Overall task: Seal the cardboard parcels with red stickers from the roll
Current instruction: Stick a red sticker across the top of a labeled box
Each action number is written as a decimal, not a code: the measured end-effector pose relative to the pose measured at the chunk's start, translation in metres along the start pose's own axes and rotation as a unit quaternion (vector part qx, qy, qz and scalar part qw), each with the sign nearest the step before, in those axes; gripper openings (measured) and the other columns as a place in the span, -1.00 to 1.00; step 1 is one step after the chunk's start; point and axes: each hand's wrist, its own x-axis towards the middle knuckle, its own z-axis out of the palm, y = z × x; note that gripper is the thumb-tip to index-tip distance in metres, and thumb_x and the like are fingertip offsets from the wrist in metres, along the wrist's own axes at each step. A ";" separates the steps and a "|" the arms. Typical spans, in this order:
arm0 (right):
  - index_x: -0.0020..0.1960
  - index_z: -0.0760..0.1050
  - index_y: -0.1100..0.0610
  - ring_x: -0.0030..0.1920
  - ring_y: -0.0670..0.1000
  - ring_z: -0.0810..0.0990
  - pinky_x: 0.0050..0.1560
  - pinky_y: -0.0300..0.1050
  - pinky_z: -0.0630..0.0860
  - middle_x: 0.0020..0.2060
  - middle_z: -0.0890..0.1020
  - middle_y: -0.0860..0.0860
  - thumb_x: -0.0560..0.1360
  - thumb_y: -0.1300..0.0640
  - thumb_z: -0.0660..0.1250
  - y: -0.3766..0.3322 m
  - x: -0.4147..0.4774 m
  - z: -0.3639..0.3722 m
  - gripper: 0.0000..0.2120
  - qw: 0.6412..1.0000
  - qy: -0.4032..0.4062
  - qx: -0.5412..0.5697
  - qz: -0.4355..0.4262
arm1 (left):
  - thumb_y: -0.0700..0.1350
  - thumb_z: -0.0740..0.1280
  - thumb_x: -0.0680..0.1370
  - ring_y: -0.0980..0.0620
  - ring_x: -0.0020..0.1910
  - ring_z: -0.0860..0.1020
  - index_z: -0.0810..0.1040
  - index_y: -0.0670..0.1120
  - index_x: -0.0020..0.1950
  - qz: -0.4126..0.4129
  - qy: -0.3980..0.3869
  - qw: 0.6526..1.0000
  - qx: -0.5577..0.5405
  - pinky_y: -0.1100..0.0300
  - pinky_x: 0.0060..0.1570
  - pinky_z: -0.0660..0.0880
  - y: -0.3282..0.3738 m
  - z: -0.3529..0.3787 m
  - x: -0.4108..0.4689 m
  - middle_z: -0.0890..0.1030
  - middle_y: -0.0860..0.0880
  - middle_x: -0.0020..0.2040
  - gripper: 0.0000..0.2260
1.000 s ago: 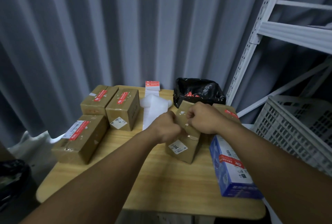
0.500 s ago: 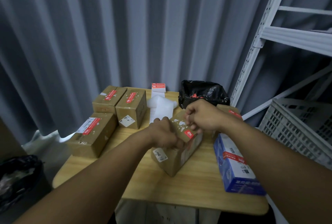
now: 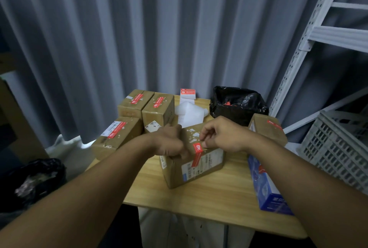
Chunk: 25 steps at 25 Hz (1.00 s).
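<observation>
A brown cardboard parcel (image 3: pixel 199 170) lies at the middle of the wooden table (image 3: pixel 209 198). A red sticker (image 3: pixel 197 155) runs from its top over the edge and down its front side. My left hand (image 3: pixel 169 144) grips the parcel's top left edge with curled fingers. My right hand (image 3: pixel 223 137) rests on the parcel's top, its fingertips pinching the sticker's upper end. The sticker roll (image 3: pixel 187 93) stands at the table's far edge, with white backing paper (image 3: pixel 189 115) trailing in front of it.
Three parcels with red stickers (image 3: pixel 157 108) sit at the back left, another (image 3: pixel 268 130) at the right. A black bag (image 3: pixel 237 104) stands behind, a blue box (image 3: pixel 266 188) lies at the right edge. A white crate (image 3: pixel 338 148) and shelf frame (image 3: pixel 298 48) stand right.
The parcel was turned and set down flat on the table. The red sticker, first hidden under the hands, now lies folded over the parcel's top edge and front side.
</observation>
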 end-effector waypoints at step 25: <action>-0.07 0.55 0.07 -0.15 -0.07 0.53 -0.05 -0.06 0.50 -0.16 0.60 -0.01 0.57 0.15 0.39 -0.002 -0.011 0.008 -0.95 0.999 -0.003 0.042 -0.009 | -0.18 0.54 0.40 -0.02 0.14 0.61 0.34 -0.11 0.37 0.016 -0.036 0.998 -0.049 0.15 0.06 0.62 0.002 -0.004 -0.002 0.60 -0.06 0.20 -0.39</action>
